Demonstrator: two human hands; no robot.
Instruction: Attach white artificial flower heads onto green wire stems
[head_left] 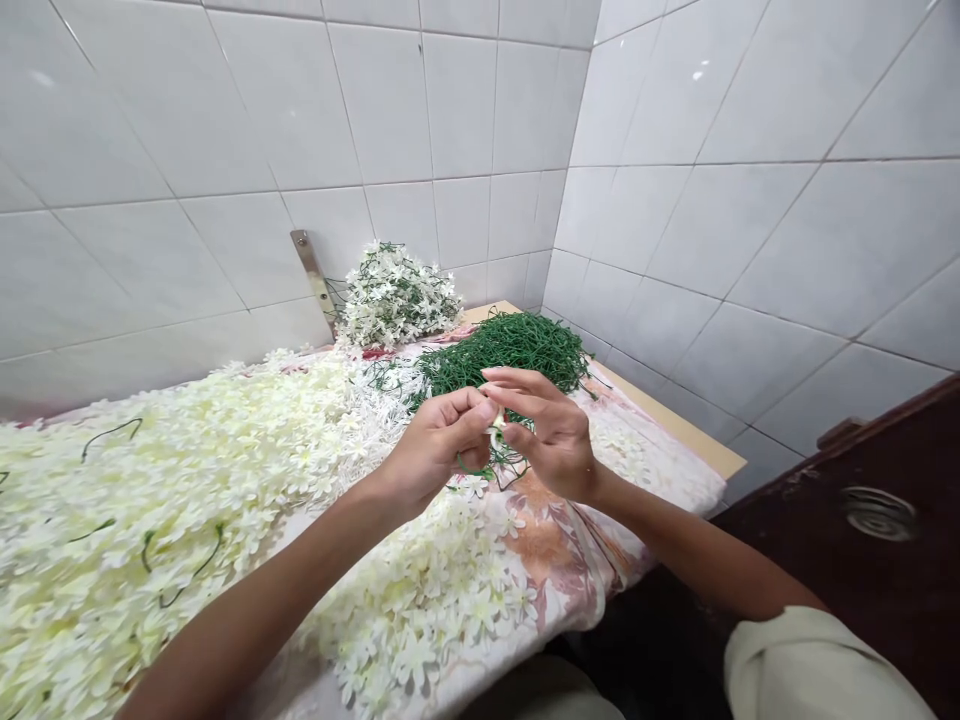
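My left hand and my right hand meet above the table, fingertips pinched together. Between them I hold a small white artificial flower on a thin green stem that curls below my left fingers. Both hands are closed on this piece. Under them lies a floral cloth covered with loose white flower heads.
A heap of green stems lies just beyond my hands. A bunch of finished white flower sprigs leans against the tiled back wall. A metal bracket is fixed to the wall. A dark wooden surface stands at the right.
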